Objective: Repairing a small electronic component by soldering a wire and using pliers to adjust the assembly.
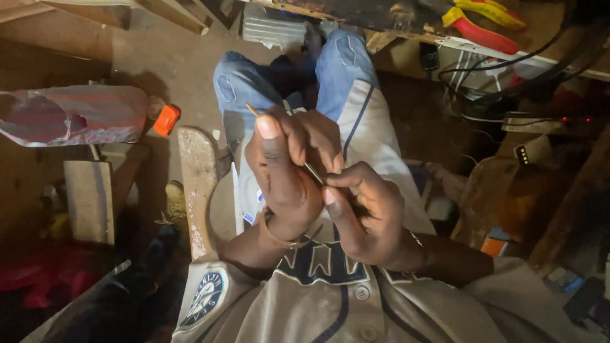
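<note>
A dim, cluttered workshop floor is seen below. A thin wire (312, 171) is held above the lap, pinched between the fingers of the left hand (286, 165) and the right hand (368, 216). Its copper tip appears bared; the rest seems unworked. Red-handled pliers (486, 25) lie untouched, well apart.

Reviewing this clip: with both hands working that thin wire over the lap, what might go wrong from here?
1. The thin wire is pinched only by fingertips of the left hand and right hand; it might slip and drop onto the cluttered floor.
2. Its free end pokes out past the left hand and might prick a finger.
3. The scene is dim, so fine handling may be misjudged.
</note>
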